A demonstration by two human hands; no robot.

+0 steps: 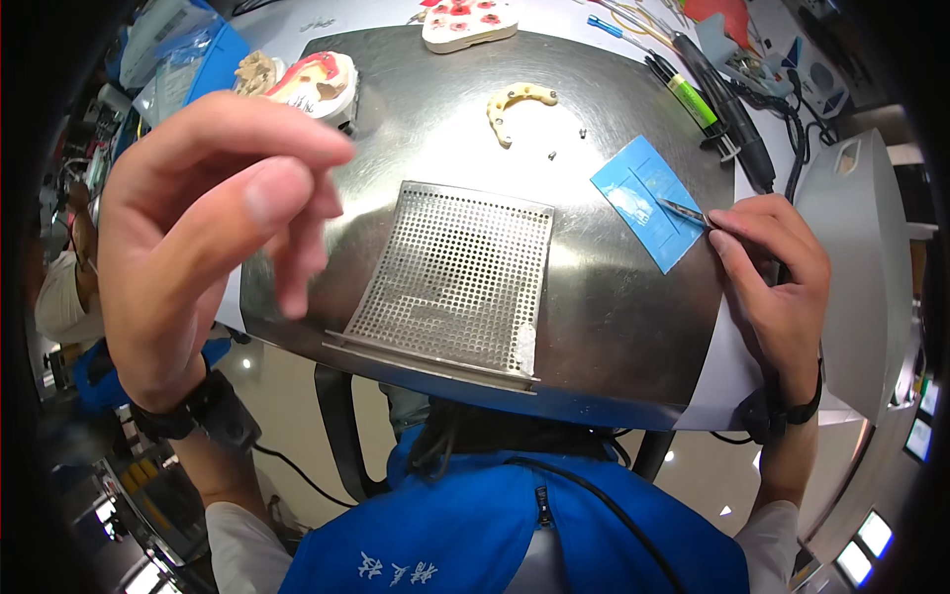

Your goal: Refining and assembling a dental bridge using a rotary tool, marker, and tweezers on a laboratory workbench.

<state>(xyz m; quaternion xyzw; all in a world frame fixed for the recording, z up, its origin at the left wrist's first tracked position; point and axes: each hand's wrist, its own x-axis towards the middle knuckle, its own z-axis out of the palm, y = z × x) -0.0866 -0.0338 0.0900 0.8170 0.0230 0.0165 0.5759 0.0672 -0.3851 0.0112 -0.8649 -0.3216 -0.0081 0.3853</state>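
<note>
My right hand (777, 262) pinches a slim metal instrument (683, 211) between thumb and fingers. Its tip rests on or just over a blue square mixing pad (641, 198) that carries a whitish shiny smear; whether it is tweezers or a spatula I cannot tell. Raised at the left, my left hand (213, 218) has loosely bent fingers, with nothing visible in them. Between the hands lies a perforated metal plate (450, 277) with a white patch at one corner. Beyond it sits a cream horseshoe-shaped dental arch (502, 114) with metal inserts, near two tiny dark screw-like pieces (552, 155).
Dental models stand at the back left (322, 84) and back centre (470, 25). A blue bin (218, 64) is far left. At right lie a green-labelled syringe (693, 102), a black handpiece (727, 114) with cables, and a grey machine (856, 267). The steel worktop (614, 327) has a curved near edge.
</note>
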